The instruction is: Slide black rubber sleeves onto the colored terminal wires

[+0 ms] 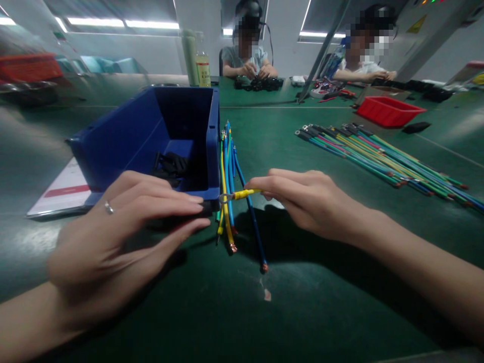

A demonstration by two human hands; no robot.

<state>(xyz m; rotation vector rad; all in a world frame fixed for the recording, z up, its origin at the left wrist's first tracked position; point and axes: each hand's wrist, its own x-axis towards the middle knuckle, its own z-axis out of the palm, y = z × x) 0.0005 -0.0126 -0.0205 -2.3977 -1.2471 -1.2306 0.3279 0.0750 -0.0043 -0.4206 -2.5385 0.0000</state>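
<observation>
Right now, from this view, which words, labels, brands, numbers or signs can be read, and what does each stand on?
"C100", or close to it: label of the drink bottle; its smaller print is too blurred.
Yellow triangular sign, on the pale panel: symbol too small to read.
Red-banded white sheet: no readable text.

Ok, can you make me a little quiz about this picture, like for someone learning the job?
1. The right hand holds a wire tipped with a metal loop. What colour is the wire by the loop?
A) blue
B) yellow
C) red
2. True or false: black pieces lie inside the blue bin.
3. Fill in: the finger ring is worn on the ____ hand.

Key:
1. B
2. True
3. left
</observation>
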